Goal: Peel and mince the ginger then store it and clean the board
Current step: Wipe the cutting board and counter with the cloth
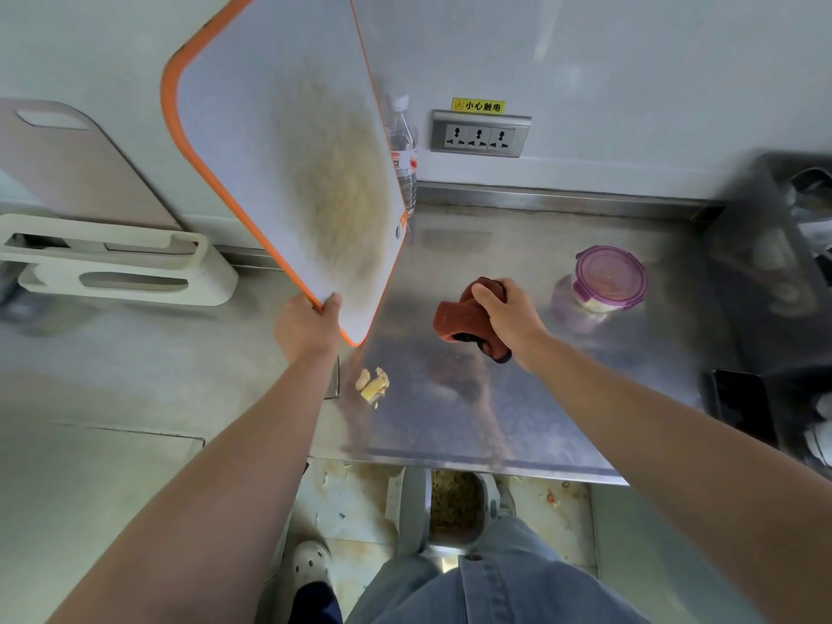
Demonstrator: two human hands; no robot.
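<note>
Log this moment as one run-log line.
phase: board cleaning | left hand: holds cutting board tilted up, stained | right hand: grips cloth | container: lidded, on counter | ginger scraps: on counter

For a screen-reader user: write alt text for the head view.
A person's left hand holds an orange-rimmed cutting board tilted off a steel counter, while the right hand grips a red cloth. Ginger scraps and a lidded purple container sit on it.
</note>
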